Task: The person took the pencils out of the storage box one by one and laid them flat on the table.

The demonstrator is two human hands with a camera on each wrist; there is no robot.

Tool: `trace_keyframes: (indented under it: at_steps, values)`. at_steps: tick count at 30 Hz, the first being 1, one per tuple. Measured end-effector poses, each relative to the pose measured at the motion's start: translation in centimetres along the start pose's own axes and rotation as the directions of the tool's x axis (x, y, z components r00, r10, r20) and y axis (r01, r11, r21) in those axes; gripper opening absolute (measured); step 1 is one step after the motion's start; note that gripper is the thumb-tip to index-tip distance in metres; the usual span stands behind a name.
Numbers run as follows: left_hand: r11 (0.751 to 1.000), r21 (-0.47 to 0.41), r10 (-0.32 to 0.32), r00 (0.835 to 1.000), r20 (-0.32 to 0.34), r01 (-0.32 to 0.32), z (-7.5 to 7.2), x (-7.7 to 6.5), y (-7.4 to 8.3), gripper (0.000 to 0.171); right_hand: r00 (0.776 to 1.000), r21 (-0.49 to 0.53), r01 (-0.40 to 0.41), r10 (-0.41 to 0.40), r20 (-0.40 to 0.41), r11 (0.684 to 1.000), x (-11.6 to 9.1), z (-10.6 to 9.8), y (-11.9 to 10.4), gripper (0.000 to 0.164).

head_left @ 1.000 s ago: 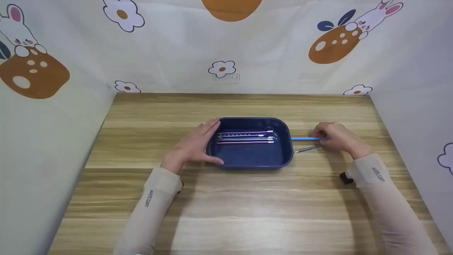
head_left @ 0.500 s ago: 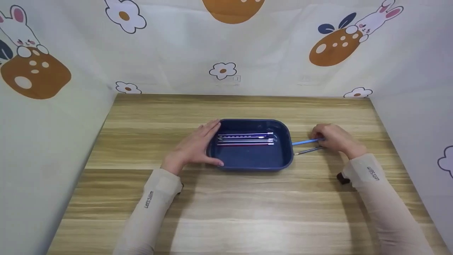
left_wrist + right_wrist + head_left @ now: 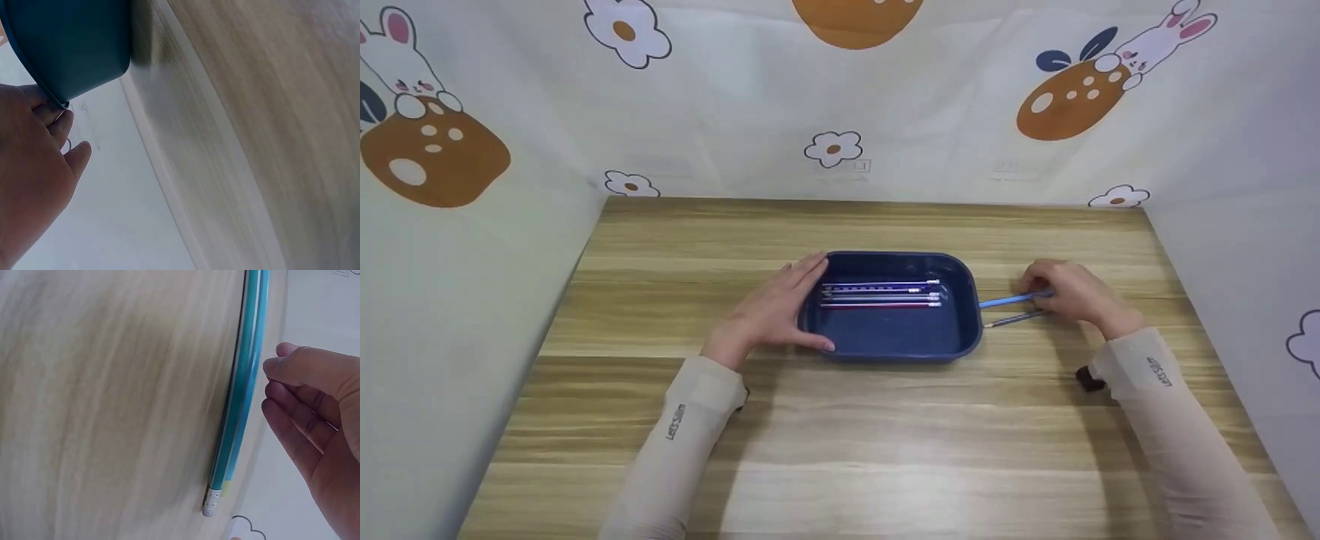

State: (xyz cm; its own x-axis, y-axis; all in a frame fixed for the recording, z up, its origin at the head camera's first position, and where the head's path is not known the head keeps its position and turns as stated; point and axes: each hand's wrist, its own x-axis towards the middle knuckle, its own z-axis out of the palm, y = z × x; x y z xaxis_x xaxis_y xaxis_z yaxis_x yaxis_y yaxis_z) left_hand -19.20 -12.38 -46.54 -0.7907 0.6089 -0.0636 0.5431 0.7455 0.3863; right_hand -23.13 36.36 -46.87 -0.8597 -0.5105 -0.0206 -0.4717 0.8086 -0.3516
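Observation:
A dark blue tray [image 3: 896, 349] stands mid-table with several pencils [image 3: 881, 297] lying side by side in it. My left hand [image 3: 765, 307] rests spread against the tray's left end, fingers at the far corner and thumb at the near one. Just outside the right end lie a bright blue pencil [image 3: 1006, 299] and a darker pencil [image 3: 1014, 320] with a sharpened tip. My right hand [image 3: 1076, 296] is over their right ends. In the right wrist view its loosely bent fingers are right beside the blue pencil [image 3: 254, 365]; contact is unclear. The teal pencil [image 3: 228, 444] there has a white eraser.
The wooden table [image 3: 840, 442] extends in front of the tray and to both sides. A pale patterned sheet [image 3: 735, 112] walls it off at the back, left and right.
The bright blue pencil has turned slightly, its tray-side end swinging toward me. My right hand stays by it with only small shifts. The left hand and tray hold their place.

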Motion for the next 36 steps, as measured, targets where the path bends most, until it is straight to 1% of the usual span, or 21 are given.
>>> trace_keyframes:
  at_steps: [6, 9, 13, 19, 28, 31, 36]
  values:
    - [1.000, -0.011, -0.010, 1.000, 0.010, 0.010, 0.1, 0.0, 0.0, 0.131, 0.999, 0.044, -0.007, 0.009, -0.039, 0.999, -0.4, -0.3, -0.2, 0.021]
    - [1.000, -0.005, -0.020, 1.000, 0.020, 0.020, 0.0, 0.0, -0.1, 0.132, 0.999, 0.090, -0.023, 0.027, -0.046, 0.996, -0.4, -0.4, -0.4, 0.020]
    - [1.000, -0.005, -0.010, 1.000, 0.011, 0.010, 0.1, 0.0, -0.2, 0.132, 0.998, 0.163, -0.024, 0.033, -0.051, 0.986, -0.5, -0.6, -0.9, 0.019]
    - [1.000, -0.011, -0.010, 1.000, 0.008, 0.010, 0.2, 0.0, -0.1, 0.132, 0.997, 0.242, 0.031, -0.011, -0.082, 0.970, -0.6, -1.0, -2.0, 0.019]
    - [1.000, -0.024, -0.003, 1.000, 0.000, 0.003, 0.2, 0.2, 0.0, 0.132, 0.989, 0.284, 0.098, -0.061, -0.135, 0.954, -1.1, -1.7, -4.0, 0.022]
    - [1.000, -0.018, 0.009, 1.000, -0.014, -0.009, 0.2, 0.1, 0.0, 0.131, 0.985, 0.327, 0.123, -0.074, -0.158, 0.937, -1.0, -1.7, -4.8, 0.023]
    - [1.000, -0.008, 0.016, 1.000, -0.024, -0.016, 0.2, 0.1, -0.1, 0.130, 0.976, 0.370, 0.166, -0.100, -0.192, 0.914, -0.7, -1.5, -6.2, 0.025]
